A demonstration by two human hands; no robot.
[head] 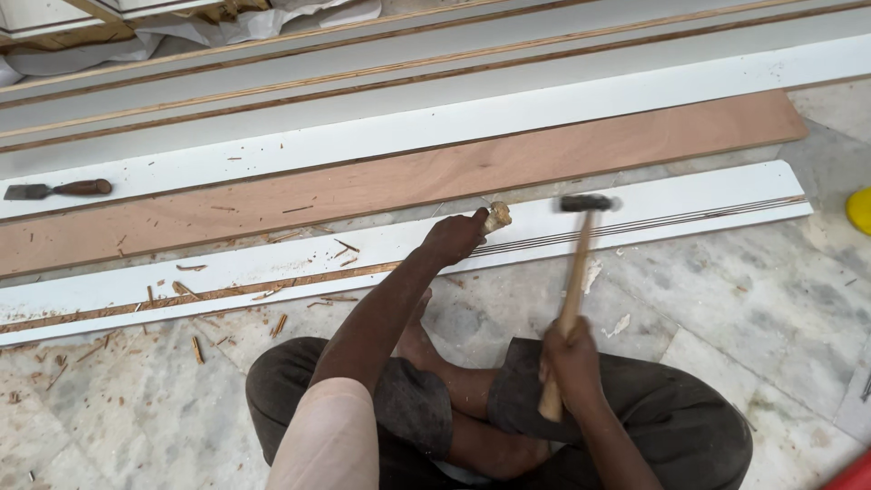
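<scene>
The right hand [570,356] is clenched around the lower end of a hammer's wooden handle, and the hammer [572,272] stands nearly upright, its dark metal head [585,203] blurred just above the white board [635,213]. The left hand [456,238] is closed on a chisel [496,217], of which only the pale, frayed wooden butt shows past the fingers; the blade end is hidden by the hand, so where it meets the board cannot be told. The chisel butt sits just left of the hammer head, the two near but apart. Both are over the white board, a long painted strip with a grooved line along it, lying on the marble floor [753,308] in front of the person's crossed legs. Wood chips [272,295] lie on the board to the left of the left hand and spill onto the floor beside it. Behind the white board lies a bare brown plank [581,150], and behind that a second white strip [508,118] and more long grey-and-wood lengths. A second chisel [56,190] with a dark wooden handle rests on that farther white strip, well to the left of the white board's worked spot. A yellow round thing [860,210] shows at the frame's edge, to the right of the white board's end.
</scene>
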